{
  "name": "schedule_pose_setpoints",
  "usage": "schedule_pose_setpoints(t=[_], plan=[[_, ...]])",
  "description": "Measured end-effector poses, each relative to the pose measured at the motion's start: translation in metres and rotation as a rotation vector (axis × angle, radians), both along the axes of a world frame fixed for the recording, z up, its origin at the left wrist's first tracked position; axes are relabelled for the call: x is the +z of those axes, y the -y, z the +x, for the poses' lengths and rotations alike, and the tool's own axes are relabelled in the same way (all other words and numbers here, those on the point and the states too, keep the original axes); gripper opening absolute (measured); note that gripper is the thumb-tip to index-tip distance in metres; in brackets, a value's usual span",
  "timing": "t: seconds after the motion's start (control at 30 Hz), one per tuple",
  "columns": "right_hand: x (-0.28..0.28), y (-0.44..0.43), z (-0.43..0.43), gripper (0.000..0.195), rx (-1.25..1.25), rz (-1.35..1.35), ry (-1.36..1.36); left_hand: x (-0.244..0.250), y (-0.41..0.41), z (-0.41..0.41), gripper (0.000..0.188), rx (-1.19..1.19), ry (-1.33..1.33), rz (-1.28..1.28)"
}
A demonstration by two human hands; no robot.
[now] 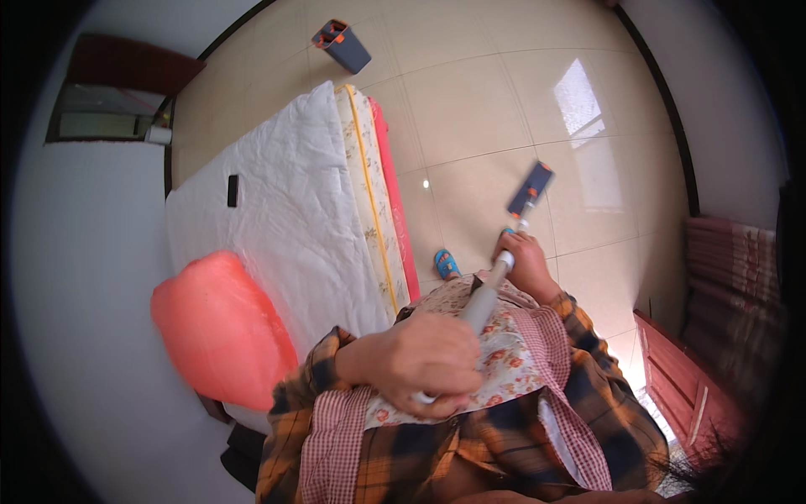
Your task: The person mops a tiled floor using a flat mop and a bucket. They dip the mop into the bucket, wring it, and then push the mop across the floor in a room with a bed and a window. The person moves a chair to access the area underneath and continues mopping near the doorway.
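A flat mop's grey and white pole (483, 302) slants across my floral apron (504, 353). Around its upper end my left hand (422, 365) is closed, close to my chest. Lower down, my right hand (527, 261) grips the same pole by a white collar. Beyond that hand, the rectangular dark mop head (530, 190) with orange ends rests on the glossy beige tile floor (466, 126). My fingers hide parts of the pole.
To the left is a bed with a white quilt (283, 176), a black phone (233, 191) and a coral pillow (220, 327). A dark bucket with orange trim (342, 45) stands farther off. Right are a curtain (730, 277) and a red wooden door (686, 378). I wear blue slippers (446, 263).
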State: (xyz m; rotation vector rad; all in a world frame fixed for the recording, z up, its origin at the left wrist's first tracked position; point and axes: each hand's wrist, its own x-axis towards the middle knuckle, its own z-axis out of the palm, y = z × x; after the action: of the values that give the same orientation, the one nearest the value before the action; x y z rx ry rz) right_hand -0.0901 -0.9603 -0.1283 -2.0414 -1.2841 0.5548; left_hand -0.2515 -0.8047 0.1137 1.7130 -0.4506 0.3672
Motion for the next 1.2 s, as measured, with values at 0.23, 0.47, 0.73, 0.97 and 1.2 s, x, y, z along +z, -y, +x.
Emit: schedule_pose_setpoints(t=[0.23,0.47,0.73,0.97,1.2], plan=[[-0.023,0.078,0.005,0.020,-0.269,-0.214,-0.013,-0.048,-0.006,0.042,0.028,-0.126,-0.311,-0.171],[-0.015,0.035,0.025,0.012,-0.198,-0.089,-0.024,-0.055,-0.014,0.032,0.042,0.335,-0.321,-0.517],[0.010,-0.097,0.030,0.014,0.154,0.259,-0.080,-0.008,-0.022,-0.008,0.030,0.787,0.127,-0.266],[-0.026,-0.204,0.071,0.010,0.284,0.324,0.019,-0.037,-0.021,0.022,0.015,0.820,0.034,0.176],[-0.048,-0.245,0.083,0.011,0.256,0.255,-0.022,-0.061,-0.036,0.054,0.013,0.936,-0.097,0.133]])
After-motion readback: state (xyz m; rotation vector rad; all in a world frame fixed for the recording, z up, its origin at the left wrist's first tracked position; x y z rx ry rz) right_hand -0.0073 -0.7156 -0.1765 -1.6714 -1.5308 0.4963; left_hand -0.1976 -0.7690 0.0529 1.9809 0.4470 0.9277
